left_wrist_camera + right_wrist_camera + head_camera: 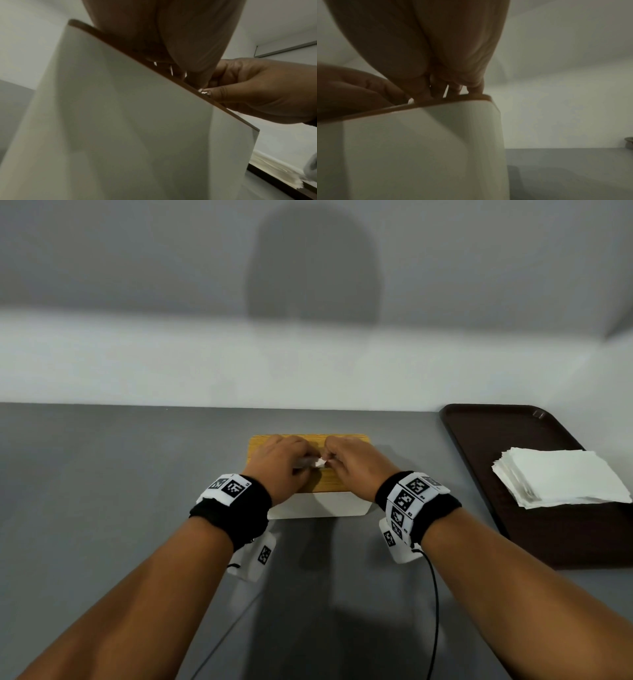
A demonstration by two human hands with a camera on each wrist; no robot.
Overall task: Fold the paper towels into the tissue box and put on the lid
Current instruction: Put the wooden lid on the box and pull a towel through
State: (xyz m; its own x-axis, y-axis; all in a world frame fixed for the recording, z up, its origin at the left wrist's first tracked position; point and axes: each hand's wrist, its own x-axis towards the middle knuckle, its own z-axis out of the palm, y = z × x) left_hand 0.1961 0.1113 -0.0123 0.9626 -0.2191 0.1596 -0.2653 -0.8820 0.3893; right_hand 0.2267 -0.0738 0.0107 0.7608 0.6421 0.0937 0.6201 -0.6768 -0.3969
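Grey table point(102, 474) is running under everything. Brown tray point(479, 433) is lying on it, well off to the right of the right hand. White wall point(137, 361) is standing beyond the hands, a head-shaped shadow point(313, 268) falling on it. Black cable point(435, 594) is trailing below the right wrist.

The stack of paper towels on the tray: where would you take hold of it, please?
Probably grip the stack of paper towels across its long side edges, from above with the right hand: it lies flat on the brown tray, nothing on top, and its left edge looks frayed.
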